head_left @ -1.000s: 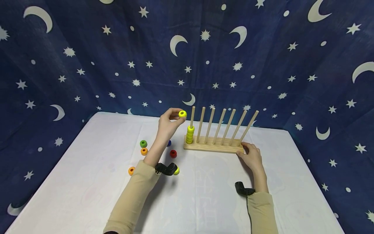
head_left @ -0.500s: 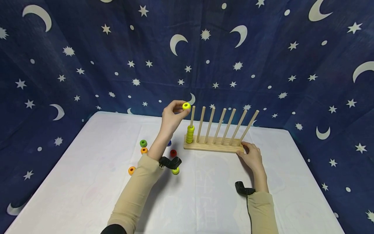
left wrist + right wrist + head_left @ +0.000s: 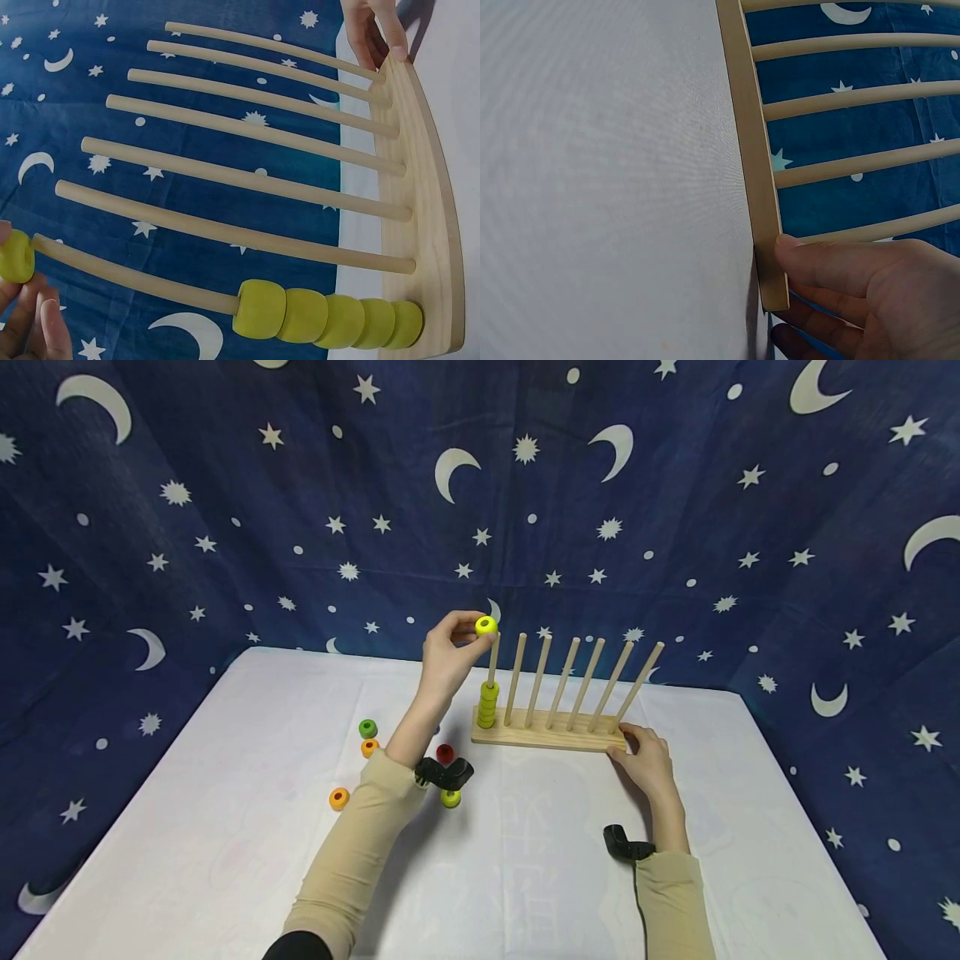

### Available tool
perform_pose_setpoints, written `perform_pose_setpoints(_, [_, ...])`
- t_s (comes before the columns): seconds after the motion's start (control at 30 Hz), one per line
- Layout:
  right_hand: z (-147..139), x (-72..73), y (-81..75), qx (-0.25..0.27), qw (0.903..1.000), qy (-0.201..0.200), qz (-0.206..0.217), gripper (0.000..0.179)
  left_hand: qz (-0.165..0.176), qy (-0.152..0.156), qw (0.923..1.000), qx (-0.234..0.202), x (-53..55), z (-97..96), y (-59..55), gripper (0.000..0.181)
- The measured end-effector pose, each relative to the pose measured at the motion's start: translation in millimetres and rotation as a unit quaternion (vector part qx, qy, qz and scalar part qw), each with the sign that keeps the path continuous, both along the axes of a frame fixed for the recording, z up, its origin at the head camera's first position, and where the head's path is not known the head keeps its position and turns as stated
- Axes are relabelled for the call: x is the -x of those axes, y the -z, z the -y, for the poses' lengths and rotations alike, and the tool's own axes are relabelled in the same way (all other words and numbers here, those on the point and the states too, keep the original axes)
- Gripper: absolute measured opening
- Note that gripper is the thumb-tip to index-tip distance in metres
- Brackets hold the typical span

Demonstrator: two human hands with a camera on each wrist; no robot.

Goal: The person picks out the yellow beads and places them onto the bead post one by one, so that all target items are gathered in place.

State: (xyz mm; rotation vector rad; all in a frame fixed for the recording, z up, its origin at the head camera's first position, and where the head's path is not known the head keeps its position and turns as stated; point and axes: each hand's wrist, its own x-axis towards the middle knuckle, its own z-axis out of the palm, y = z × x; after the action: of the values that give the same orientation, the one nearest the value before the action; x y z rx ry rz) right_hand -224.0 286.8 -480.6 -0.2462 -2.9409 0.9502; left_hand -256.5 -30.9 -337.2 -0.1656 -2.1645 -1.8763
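My left hand [image 3: 444, 664] pinches a yellow bead [image 3: 487, 632] between thumb and fingers, right at the top of the leftmost peg [image 3: 492, 667]. In the left wrist view, this bead [image 3: 15, 259] sits beside the peg's tip, its hole facing the peg. Several yellow beads [image 3: 300, 315] are stacked at the bottom of that peg. The pegs rise from a long wooden base [image 3: 543, 740], and the other pegs are bare. At the base's right end my right hand [image 3: 647, 764] grips it, thumb [image 3: 817, 262] on the front edge and fingers behind.
Loose beads lie left of the rack on the white tablecloth [image 3: 555, 860]: green [image 3: 367, 734], orange [image 3: 339, 805], red [image 3: 446, 760] and yellow [image 3: 450, 802]. A blue bead is mostly hidden behind the left forearm. A dark blue star-patterned cloth [image 3: 405, 585] hangs close behind the rack.
My left hand has lifted the yellow bead up and to the right, from beside the leftmost peg to its tip. The right hand and the rack have stayed put.
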Motion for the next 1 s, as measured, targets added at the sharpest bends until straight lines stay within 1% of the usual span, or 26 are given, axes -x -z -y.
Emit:
perform_pose_setpoints(0.23, [0.2,-0.5,-1.6,0.003,1.0,0.0,0.006,0.059,-0.003,0.005,0.9999,-0.009,0.7,-2.6,-1.5,0.032])
perform_pose_setpoints(0.53, [-0.6,0.2,0.7,0.003,1.0,0.003,0.005,0.059,-0.004,0.007,1.0,0.001,0.2,-5.7,-4.2,0.032])
perform_pose_setpoints(0.77, [-0.5,0.2,0.8,0.0,1.0,0.0,0.003,0.059,0.0,0.011,0.9999,0.008,0.0,-7.1,-2.8,0.033])
perform_pose_setpoints(1.0, [0.1,-0.2,0.6,0.002,1.0,0.002,-0.004,0.058,-0.004,0.016,0.9998,0.011,0.7,-8.5,-0.5,0.034])
